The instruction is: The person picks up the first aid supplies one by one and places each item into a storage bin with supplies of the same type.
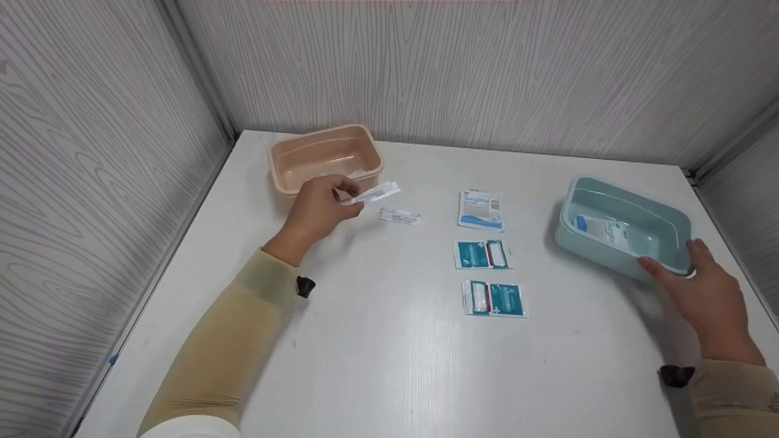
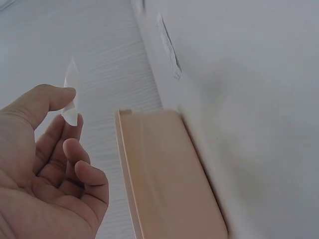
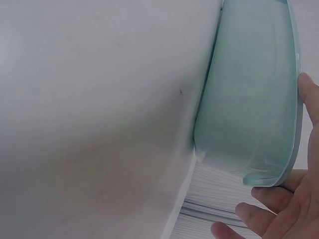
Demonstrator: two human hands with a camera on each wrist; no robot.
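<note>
My left hand [image 1: 319, 204] pinches a slim white wrapped adhesive bandage [image 1: 378, 192] between thumb and fingertips, just in front of the peach bin [image 1: 277, 173]. In the left wrist view the bandage [image 2: 71, 82] stands nearly edge-on and the other fingers are curled. A similar wrapped bandage [image 1: 400, 216] lies on the table close by. At the right, my right hand [image 1: 709, 292] holds the near right corner of the teal bin [image 1: 599, 263], thumb and fingers at its rim. Inside that bin lies a white-and-blue packet [image 1: 602, 231] marked "Surgical".
Another "Surgical" packet [image 1: 481, 210] lies mid-table. Below it are two teal-and-white sachets, an upper sachet [image 1: 471, 254] and a lower sachet [image 1: 508, 299]. Something pale, partly hidden, lies in the peach bin. Grained wall panels [image 1: 426, 73] border the white table [image 1: 389, 353].
</note>
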